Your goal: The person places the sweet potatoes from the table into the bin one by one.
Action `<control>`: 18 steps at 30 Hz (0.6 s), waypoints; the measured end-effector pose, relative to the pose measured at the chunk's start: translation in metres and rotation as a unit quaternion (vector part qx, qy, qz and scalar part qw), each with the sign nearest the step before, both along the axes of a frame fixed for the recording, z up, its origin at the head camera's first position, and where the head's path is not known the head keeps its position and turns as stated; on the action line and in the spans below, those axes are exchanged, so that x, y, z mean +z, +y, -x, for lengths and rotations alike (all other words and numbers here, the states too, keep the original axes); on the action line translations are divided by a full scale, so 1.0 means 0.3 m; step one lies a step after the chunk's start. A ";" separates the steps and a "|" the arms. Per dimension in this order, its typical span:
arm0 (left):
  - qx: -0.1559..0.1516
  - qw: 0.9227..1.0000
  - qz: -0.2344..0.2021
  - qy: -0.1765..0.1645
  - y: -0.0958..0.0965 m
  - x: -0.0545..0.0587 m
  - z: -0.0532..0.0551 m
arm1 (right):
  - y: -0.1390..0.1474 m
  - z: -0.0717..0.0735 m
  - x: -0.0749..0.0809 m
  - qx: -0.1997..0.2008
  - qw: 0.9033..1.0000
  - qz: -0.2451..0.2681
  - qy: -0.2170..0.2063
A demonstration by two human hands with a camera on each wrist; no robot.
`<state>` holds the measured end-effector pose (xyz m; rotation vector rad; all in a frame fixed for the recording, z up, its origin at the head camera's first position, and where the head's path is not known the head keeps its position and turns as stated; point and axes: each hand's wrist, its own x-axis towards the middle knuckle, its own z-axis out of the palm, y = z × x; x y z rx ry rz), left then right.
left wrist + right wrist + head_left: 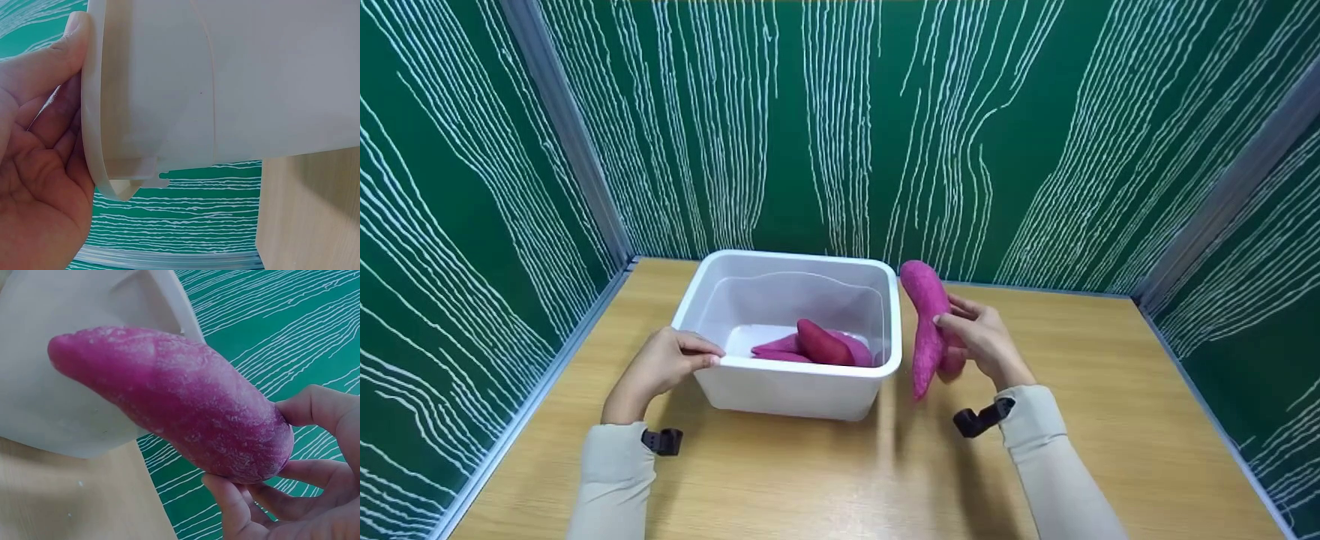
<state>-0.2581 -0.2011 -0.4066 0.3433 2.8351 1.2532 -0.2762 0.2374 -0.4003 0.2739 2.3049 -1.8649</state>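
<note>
Green wall panels (1039, 142) with wavy white lines: enclosing the work on the sides in view.

Pale wood-grained desk (780, 480): carries the bin.

White rectangular plastic bin (791, 390): stands on the desk, between the hands.

Light beige sleeves (1061, 472): two, one on each forearm.

Left hand (664, 364): at the bin's near left corner, fingers (70, 101) pinching the rim.

Right hand (982, 337): beyond the bin's right wall, fingers (228, 500) curled round a sweet potato.

Long magenta tapering sweet potato (930, 315): just outside the bin, to the left of the right fingers, between them and the right wall; whether it touches the rim I cannot tell. Long axis runs roughly alongside that wall, narrow end toward the person. Right hand nearer by far. A rounded pink lobe (952, 364) shows beneath it; a second piece or not, I cannot say.

Dark red tapered sweet potato (825, 345): in the bin, atop pink sweet potatoes (776, 348), number uncertain.

Black wrist mounts (664, 442): two, one per cuff.
</note>
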 end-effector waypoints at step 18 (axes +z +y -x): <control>0.011 1.000 0.003 -0.022 0.004 0.007 -0.001 | -0.016 0.030 0.085 0.022 1.000 0.017 0.012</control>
